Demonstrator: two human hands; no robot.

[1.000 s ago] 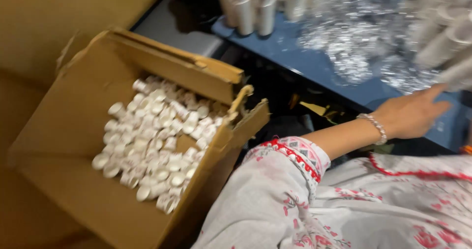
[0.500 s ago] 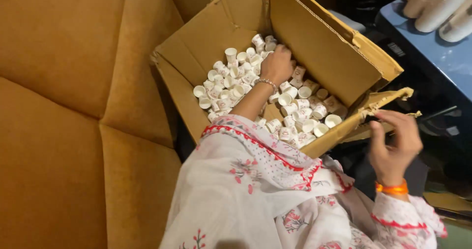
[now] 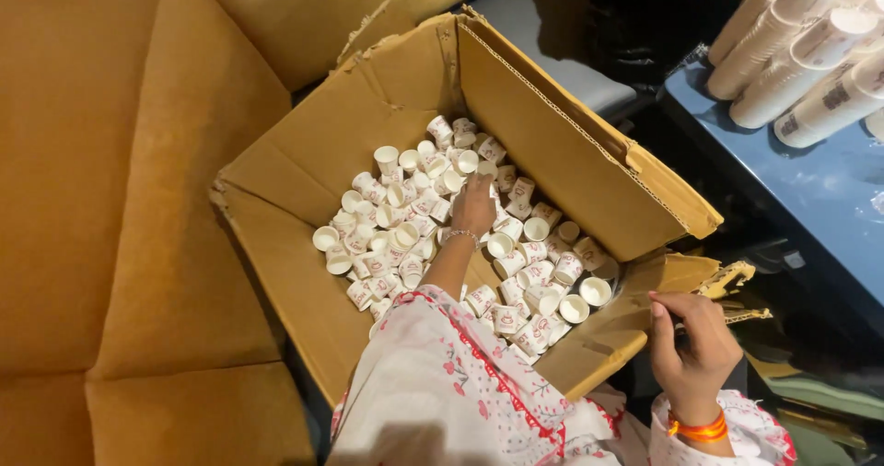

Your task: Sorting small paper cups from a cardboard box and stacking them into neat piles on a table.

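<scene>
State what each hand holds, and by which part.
Left hand reaches among the paper cups; its grip is hidden. Right hand holds nothing.

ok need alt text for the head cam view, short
Seen from above, a person's left hand reaches into an open cardboard box filled with small white paper cups, fingers down among them. The right hand rests at the box's torn front corner flap. Stacks of larger cups lie on a blue table to the right.
</scene>
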